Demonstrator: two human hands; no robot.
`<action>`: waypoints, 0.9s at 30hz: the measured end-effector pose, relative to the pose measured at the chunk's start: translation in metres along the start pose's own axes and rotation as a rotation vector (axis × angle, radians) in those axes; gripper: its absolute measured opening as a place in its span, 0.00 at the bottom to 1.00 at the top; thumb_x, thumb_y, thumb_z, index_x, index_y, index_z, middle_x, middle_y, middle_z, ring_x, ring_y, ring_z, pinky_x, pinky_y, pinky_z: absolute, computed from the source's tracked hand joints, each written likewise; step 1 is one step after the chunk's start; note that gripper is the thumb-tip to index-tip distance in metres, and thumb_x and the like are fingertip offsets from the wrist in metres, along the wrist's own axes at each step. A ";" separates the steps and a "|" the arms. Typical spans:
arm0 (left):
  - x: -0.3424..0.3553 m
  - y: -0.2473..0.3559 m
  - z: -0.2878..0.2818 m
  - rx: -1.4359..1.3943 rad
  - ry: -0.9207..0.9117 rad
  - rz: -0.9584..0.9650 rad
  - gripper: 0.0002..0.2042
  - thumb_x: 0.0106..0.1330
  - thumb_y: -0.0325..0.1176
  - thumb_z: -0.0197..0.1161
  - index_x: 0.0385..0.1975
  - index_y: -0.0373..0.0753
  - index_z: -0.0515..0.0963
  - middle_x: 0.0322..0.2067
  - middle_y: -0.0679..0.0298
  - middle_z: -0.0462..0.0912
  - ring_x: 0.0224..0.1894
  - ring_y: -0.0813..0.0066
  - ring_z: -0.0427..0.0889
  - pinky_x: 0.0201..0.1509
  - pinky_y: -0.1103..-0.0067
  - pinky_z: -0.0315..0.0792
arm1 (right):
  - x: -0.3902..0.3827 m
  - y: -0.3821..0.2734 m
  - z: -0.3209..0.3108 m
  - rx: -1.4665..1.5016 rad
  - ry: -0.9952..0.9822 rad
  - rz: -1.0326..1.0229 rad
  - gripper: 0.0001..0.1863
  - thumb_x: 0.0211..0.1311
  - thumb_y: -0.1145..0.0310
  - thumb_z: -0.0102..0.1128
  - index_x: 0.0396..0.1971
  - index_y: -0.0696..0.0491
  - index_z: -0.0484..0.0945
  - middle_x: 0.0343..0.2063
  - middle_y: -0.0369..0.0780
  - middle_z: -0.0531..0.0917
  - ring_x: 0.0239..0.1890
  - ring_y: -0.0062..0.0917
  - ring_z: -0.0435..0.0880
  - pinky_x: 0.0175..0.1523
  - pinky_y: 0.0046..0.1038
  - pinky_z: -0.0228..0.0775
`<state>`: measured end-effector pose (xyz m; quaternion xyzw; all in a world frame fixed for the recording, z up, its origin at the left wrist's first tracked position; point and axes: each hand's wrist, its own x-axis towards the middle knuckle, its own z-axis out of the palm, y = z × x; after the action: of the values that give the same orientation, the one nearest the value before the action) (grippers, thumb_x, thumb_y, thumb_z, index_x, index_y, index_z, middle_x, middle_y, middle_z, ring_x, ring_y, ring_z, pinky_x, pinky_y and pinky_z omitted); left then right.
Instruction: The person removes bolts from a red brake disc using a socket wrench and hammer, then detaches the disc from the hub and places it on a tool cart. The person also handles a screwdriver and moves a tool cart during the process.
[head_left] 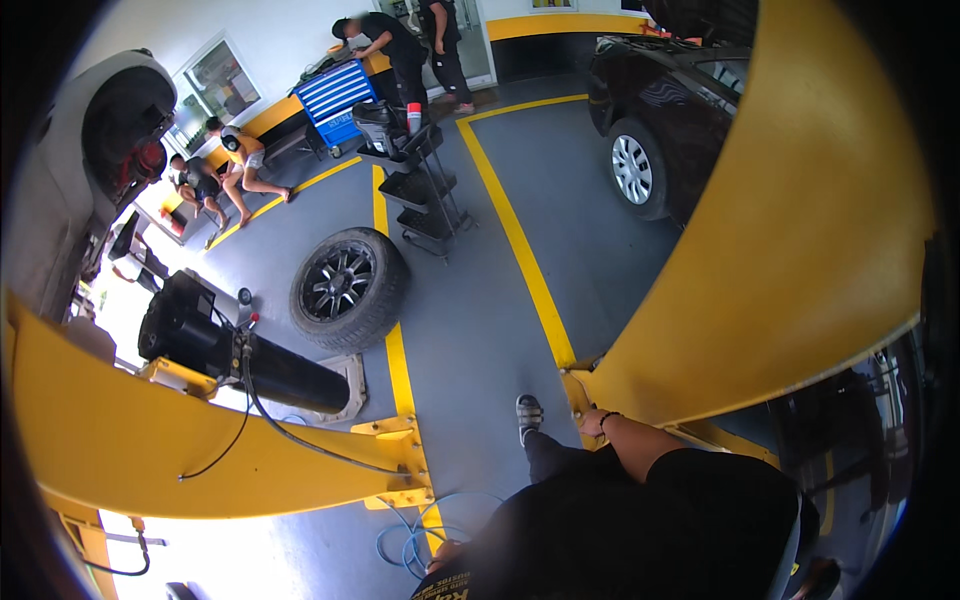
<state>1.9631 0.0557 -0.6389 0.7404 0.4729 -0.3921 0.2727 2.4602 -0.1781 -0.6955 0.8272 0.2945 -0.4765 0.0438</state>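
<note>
My right hand [594,422], with a dark band at the wrist, hangs beside the base of the right yellow lift post [760,220]. Its fingers are too small and shaded to read, and I cannot tell whether it touches the post. Only a bit of my left hand [446,553] shows past my black shirt, close to a coiled blue hose [408,545]; the fingers are hidden. Ahead on the grey floor, a wheel with a black rim [345,285] lies tilted near a yellow line. My sandalled foot [529,412] is on the floor between the posts.
The left yellow lift post [230,450] carries a black cylinder unit [250,350] with hoses. A black tool cart [418,185] stands beyond the wheel, a blue tool chest [337,98] farther back. A dark car [660,130] is at right, a raised vehicle [60,190] at left. Several people are around.
</note>
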 end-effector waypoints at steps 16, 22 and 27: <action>0.293 0.181 -0.337 -0.846 0.303 -0.369 0.12 0.67 0.40 0.60 0.41 0.41 0.83 0.34 0.53 0.88 0.44 0.51 0.87 0.48 0.62 0.80 | 0.196 -0.130 -0.593 0.294 0.380 -0.456 0.22 0.71 0.57 0.57 0.57 0.55 0.79 0.50 0.49 0.86 0.54 0.41 0.84 0.59 0.38 0.76; 0.381 0.386 -0.449 -0.317 0.173 -0.032 0.18 0.70 0.49 0.61 0.50 0.45 0.83 0.40 0.53 0.89 0.45 0.52 0.88 0.54 0.63 0.79 | 0.324 0.018 -0.614 0.220 0.188 -0.214 0.25 0.71 0.52 0.56 0.57 0.55 0.80 0.50 0.49 0.85 0.55 0.41 0.82 0.59 0.38 0.74; 0.474 0.671 -0.715 -0.353 0.388 0.283 0.24 0.73 0.53 0.56 0.56 0.40 0.79 0.57 0.50 0.79 0.60 0.45 0.77 0.64 0.60 0.73 | 0.302 0.249 -0.670 0.136 -0.099 0.369 0.23 0.71 0.56 0.53 0.58 0.54 0.80 0.54 0.49 0.83 0.57 0.45 0.81 0.61 0.44 0.73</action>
<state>2.9236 0.5693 -0.6258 0.8014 0.4689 -0.1131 0.3537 3.2153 -0.0114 -0.6301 0.8437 0.1024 -0.5194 0.0889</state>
